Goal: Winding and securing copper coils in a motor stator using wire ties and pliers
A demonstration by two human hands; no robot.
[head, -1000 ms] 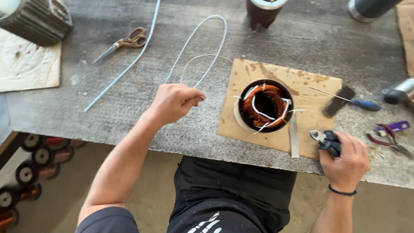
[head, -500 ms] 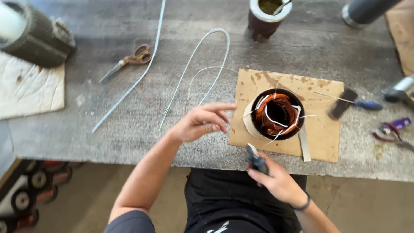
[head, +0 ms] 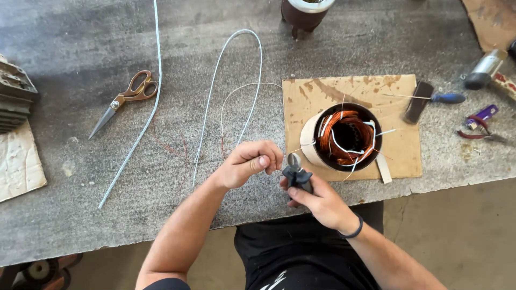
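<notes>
My left hand [head: 248,162] is closed around a thin white wire [head: 228,104] that loops away across the grey bench. My right hand [head: 318,200] grips dark-handled cutting pliers [head: 295,173], their jaws raised beside my left fingertips. Just right of both hands stands a round motor stator [head: 344,137] with copper windings and white leads, resting on a brown cardboard sheet [head: 376,88].
A long white sleeve tube [head: 236,80] loops over the bench [head: 80,43], and scissors [head: 126,99] lie to the left. A screwdriver [head: 430,98], a hammer [head: 484,67] and small pliers [head: 481,131] lie to the right. A dark cup [head: 303,12] stands at the back.
My right hand has brought the pliers from the bench's right side up to my left hand. My left hand has shifted right toward the stator, still holding the wire.
</notes>
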